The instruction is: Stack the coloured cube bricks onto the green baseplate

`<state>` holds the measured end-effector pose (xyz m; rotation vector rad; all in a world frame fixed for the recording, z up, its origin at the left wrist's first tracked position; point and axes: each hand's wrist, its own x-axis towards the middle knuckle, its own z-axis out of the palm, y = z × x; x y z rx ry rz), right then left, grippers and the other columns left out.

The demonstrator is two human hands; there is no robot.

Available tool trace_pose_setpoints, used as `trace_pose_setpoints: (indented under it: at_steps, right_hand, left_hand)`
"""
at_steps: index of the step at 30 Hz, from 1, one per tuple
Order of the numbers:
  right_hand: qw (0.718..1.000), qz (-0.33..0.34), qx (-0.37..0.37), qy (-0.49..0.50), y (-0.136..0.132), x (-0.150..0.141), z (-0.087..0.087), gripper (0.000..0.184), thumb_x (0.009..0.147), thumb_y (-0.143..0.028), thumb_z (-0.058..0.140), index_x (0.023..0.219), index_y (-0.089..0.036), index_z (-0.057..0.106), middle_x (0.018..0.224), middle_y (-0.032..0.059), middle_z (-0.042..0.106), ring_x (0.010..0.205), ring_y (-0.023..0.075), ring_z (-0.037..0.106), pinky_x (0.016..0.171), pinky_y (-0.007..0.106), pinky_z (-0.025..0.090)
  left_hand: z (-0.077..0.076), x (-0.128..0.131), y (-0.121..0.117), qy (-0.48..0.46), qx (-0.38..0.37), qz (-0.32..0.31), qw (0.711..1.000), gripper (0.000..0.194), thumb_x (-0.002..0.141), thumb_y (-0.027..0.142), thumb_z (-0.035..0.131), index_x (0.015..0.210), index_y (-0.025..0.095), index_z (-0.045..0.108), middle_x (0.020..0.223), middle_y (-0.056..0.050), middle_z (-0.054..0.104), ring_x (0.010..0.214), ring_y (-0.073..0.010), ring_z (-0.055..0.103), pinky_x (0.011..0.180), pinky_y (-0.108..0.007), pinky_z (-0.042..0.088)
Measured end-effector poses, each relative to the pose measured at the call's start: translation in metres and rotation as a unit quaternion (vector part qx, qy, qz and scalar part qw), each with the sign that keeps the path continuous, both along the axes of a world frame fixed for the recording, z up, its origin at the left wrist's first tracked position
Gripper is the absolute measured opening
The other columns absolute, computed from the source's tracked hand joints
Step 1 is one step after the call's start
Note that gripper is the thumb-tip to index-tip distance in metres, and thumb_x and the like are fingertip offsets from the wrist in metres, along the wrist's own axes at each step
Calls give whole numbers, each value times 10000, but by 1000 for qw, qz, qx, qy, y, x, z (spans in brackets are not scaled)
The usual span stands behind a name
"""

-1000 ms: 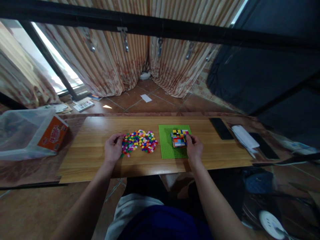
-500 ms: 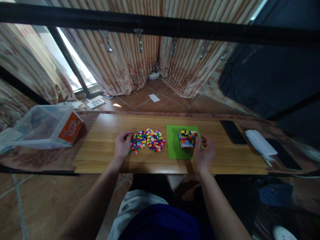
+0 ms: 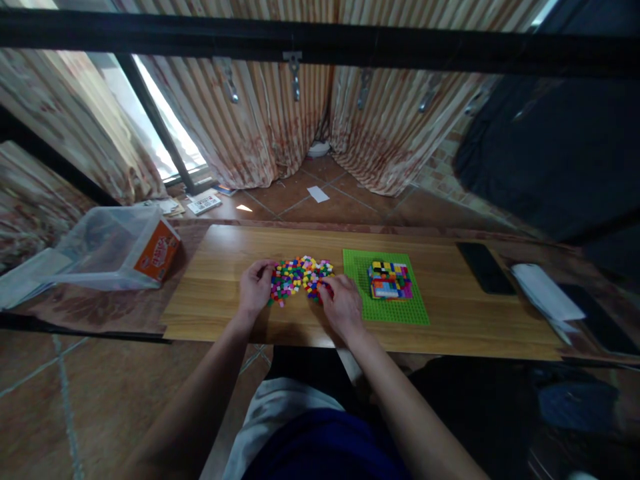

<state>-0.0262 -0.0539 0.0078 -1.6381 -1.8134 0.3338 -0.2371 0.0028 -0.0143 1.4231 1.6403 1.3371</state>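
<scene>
A loose pile of small, many-coloured toy bricks (image 3: pixel 295 275) lies on the wooden table. At its left edge is my left hand (image 3: pixel 256 287), thumb and fingers drawn together in a pinch; what they hold, if anything, is too small to make out. My right hand (image 3: pixel 344 303) reaches into the pile's right side with curled fingers, its fingertips among the bricks and partly hidden. To the right, a block-shaped brick build (image 3: pixel 390 280) stands on a green studded baseplate (image 3: pixel 395 311), with neither hand touching it.
A clear plastic tub (image 3: pixel 113 247) with an orange label stands left of the wooden tabletop (image 3: pixel 210 267). On the right lie a dark phone-like slab (image 3: pixel 485 267), a white object (image 3: pixel 547 291) and another dark slab (image 3: pixel 600 317). A black bar (image 3: pixel 320 43) crosses above the table.
My right hand has left the brick build and moved left to the brick pile. The left hand stays at the pile's left edge. The whole view has shifted slightly.
</scene>
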Motion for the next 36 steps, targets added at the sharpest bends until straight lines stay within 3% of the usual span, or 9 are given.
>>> trace_pose_setpoints:
  at_steps: [9, 15, 21, 29, 36]
  right_hand:
    - [999, -22, -23, -7, 7, -11, -7, 209, 931, -246, 521, 881, -219, 723, 908, 65, 627, 899, 220, 570, 806, 319, 434]
    - [991, -22, -12, 134, -7, 2, 5, 205, 927, -290, 516, 894, -212, 703, 901, 53, 713, 840, 192, 645, 782, 308, 479]
    - [963, -90, -2, 254, -31, 40, 9, 206, 870, -343, 570, 915, -202, 713, 905, 58, 745, 810, 188, 687, 765, 323, 530]
    - [964, -185, 57, 182, -38, 104, 14, 299, 870, -386, 557, 959, -165, 738, 951, 108, 726, 830, 208, 669, 767, 358, 528]
    - [975, -200, 82, 57, -24, 124, 14, 344, 895, -357, 496, 960, -133, 749, 898, 127, 705, 772, 214, 630, 738, 364, 505]
  left_hand:
    - [-1, -1, 1, 7, 6, -1, 1000, 269, 824, 330, 544, 912, 153, 727, 913, -66, 748, 869, -197, 676, 815, -293, 522]
    - [2, -1, 1, 5, 2, -3, 1000, 270, 813, 342, 558, 903, 154, 729, 904, -62, 750, 856, -193, 677, 808, -283, 528]
    - [0, -3, 2, 12, -5, 5, 1000, 283, 809, 350, 558, 916, 155, 732, 897, -58, 750, 849, -193, 676, 797, -286, 530]
    - [2, -1, 2, 8, -11, 8, 1000, 296, 802, 346, 550, 928, 152, 734, 911, -65, 749, 855, -195, 678, 788, -286, 530]
    - [4, 0, 1, -1, -15, 7, 1000, 282, 790, 340, 554, 908, 154, 731, 898, -62, 749, 842, -193, 677, 788, -284, 533]
